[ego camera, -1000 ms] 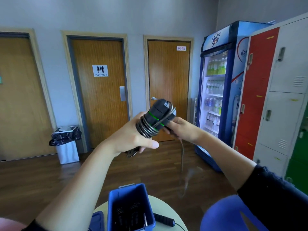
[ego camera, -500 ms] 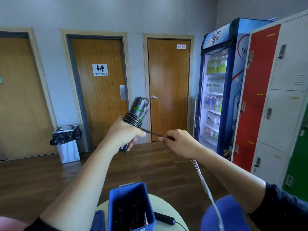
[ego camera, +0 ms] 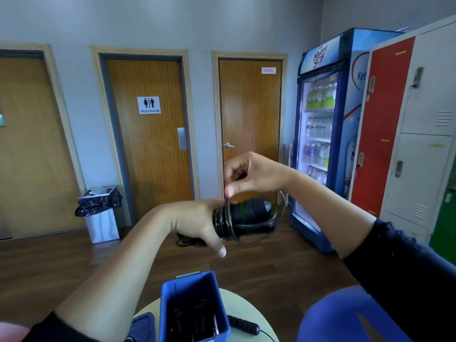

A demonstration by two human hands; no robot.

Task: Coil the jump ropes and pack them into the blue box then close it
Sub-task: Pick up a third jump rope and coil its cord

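My left hand point(ego camera: 197, 222) grips a pair of black jump rope handles point(ego camera: 249, 214) with a green ring, held level and pointing right. Several turns of thin dark rope point(ego camera: 223, 224) are wound round them beside my fingers. Just above, my right hand point(ego camera: 249, 172) pinches the rope between thumb and fingers and holds it against the coil. Below stands the open blue box point(ego camera: 170, 299) on a small round table point(ego camera: 243, 302), with dark coiled ropes inside. Another black handle point(ego camera: 243, 324) lies on the table right of the box.
The box's blue lid point(ego camera: 144, 327) lies left of the box. A blue chair point(ego camera: 340, 317) is at lower right. Beyond are a wooden floor, a lined bin point(ego camera: 101, 213), three doors, a drinks fridge point(ego camera: 323, 134) and lockers point(ego camera: 407, 124).
The handles have swung from upright to level, pointing right. My right hand rose from lower right to just above the coil, bringing the rope over it. The hanging rope is no longer stretched downward.
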